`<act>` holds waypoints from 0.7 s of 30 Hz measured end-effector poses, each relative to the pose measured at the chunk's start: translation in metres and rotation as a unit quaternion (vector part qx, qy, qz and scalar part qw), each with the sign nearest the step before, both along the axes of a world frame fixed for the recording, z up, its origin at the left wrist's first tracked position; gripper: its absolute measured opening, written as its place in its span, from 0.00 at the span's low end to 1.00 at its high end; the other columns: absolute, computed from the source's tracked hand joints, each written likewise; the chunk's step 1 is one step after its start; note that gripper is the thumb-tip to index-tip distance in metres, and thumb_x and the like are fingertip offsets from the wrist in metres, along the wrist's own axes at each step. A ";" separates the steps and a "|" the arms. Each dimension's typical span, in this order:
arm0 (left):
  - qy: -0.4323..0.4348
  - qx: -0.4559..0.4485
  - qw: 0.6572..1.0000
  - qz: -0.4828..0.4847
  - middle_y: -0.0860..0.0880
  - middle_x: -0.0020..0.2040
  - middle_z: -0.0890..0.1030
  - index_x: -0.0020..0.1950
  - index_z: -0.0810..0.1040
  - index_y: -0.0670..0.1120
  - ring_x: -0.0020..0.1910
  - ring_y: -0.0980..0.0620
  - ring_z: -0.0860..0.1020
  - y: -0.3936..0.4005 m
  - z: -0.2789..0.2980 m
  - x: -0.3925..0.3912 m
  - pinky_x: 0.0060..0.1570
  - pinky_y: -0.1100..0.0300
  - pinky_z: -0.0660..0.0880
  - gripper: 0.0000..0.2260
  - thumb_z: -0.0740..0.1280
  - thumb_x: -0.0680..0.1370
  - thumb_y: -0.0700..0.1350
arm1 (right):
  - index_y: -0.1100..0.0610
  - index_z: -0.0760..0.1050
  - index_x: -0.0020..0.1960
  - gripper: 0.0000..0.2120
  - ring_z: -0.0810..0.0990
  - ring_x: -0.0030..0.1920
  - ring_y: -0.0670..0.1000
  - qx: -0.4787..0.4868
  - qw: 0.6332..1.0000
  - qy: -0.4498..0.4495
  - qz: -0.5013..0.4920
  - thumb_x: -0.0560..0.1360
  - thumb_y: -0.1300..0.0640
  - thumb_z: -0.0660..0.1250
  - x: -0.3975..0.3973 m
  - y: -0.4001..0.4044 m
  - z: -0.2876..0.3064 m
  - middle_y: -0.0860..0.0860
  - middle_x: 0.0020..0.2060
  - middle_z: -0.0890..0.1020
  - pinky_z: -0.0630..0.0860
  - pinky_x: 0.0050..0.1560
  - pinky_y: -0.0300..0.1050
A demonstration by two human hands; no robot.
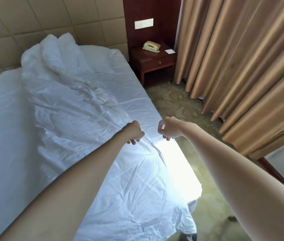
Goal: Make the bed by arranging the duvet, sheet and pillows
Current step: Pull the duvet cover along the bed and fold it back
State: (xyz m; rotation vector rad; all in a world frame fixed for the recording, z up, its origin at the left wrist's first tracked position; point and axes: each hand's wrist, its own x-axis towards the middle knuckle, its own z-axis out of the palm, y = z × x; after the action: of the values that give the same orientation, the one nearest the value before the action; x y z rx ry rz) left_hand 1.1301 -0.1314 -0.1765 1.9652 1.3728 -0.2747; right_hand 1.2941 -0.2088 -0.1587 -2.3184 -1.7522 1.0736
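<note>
- Duvet (78, 108): white, heavily creased, spread lengthwise over the bed; its far end is bunched in a heap (50, 53) against the headboard, and its near corner hangs off the foot toward the floor.
- Sheet (3, 119): white, visible as a smooth band on the left side of the mattress and along the right edge near the nightstand.
- Pillows: cannot be told apart from the bunched heap.
- Headboard (33, 20): beige padded squares.
- Nightstand (153, 61): dark wood, just beside the bed's head, carrying a cream telephone (151, 46) and a white card (170, 51).
- Curtains (242, 58): tan, pleated, hanging to the patterned carpet (177, 105).
- Left hand (135, 132): arm extended, knuckles up, fingers curled and pinching a fold of the duvet near the right edge.
- Right hand (165, 129): arm extended, just beside the left, wrist bent, fingers curled downward over the duvet's edge; whether it grips the cloth cannot be told.
</note>
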 end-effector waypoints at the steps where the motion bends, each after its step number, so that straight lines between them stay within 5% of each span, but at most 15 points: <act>1: 0.011 -0.004 1.000 0.006 0.46 0.46 0.84 0.54 0.76 0.40 0.36 0.48 0.83 -0.003 0.001 0.019 0.39 0.57 0.78 0.11 0.60 0.77 0.44 | 0.56 0.77 0.53 0.09 0.85 0.38 0.47 0.002 1.000 -0.001 0.011 0.80 0.56 0.58 0.020 -0.006 0.001 0.51 0.40 0.86 0.79 0.37 0.40; 7: 0.030 -0.051 0.998 -0.013 0.46 0.46 0.85 0.56 0.73 0.41 0.37 0.47 0.83 -0.030 0.019 0.147 0.40 0.57 0.77 0.10 0.60 0.79 0.46 | 0.56 0.78 0.50 0.10 0.86 0.42 0.52 -0.037 0.996 -0.050 0.058 0.80 0.57 0.57 0.135 -0.043 0.031 0.52 0.37 0.86 0.82 0.48 0.46; 14: 0.042 0.035 0.998 -0.021 0.44 0.48 0.83 0.58 0.74 0.41 0.37 0.47 0.82 0.001 0.045 0.234 0.40 0.57 0.79 0.12 0.61 0.80 0.47 | 0.58 0.79 0.51 0.14 0.86 0.44 0.53 -0.051 0.994 -0.066 0.067 0.79 0.59 0.55 0.230 -0.001 0.046 0.53 0.40 0.86 0.83 0.49 0.48; 21: 0.075 -0.021 0.995 0.057 0.46 0.47 0.84 0.58 0.72 0.43 0.37 0.47 0.83 0.080 0.028 0.265 0.45 0.55 0.80 0.13 0.61 0.79 0.50 | 0.56 0.78 0.52 0.11 0.84 0.37 0.45 -0.033 0.988 -0.041 0.145 0.79 0.58 0.56 0.287 0.108 0.044 0.51 0.42 0.85 0.77 0.34 0.37</act>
State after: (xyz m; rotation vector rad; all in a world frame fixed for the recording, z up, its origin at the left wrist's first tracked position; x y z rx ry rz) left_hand 1.3952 -0.0511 -0.1487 1.8548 1.5561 -0.4015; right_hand 1.5812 -0.1005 -0.1152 -2.2213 -2.1708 1.1002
